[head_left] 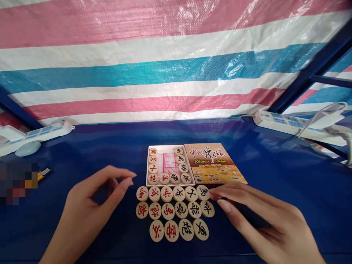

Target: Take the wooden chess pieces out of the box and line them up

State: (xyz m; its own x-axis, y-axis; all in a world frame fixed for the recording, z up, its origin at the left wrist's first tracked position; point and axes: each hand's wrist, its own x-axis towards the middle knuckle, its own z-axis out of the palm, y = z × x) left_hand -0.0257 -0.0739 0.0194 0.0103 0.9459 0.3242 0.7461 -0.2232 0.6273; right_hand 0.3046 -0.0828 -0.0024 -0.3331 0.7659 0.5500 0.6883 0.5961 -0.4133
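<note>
Round Chinese chess pieces with red and black characters lie face up in three rows on the blue table. My left hand (101,200) hovers left of the rows, thumb and index fingertips pinched together with nothing visible between them. At the right end of the top row, my right hand (264,212) has its index fingertip beside or touching a black horse piece (203,192); thumb and finger are apart. Behind the rows sits an open white box (147,165) with more pieces along its left, right and near sides. A folded sheet with red lines (168,163) shows inside.
The printed Chinese chess box lid (216,161) lies right of the white box. A power strip (41,135) and a pale computer mouse (28,148) are at the left, near a yellow cutter (44,173). Another power strip (286,123) stands back right. Striped sheeting (165,73) hangs behind.
</note>
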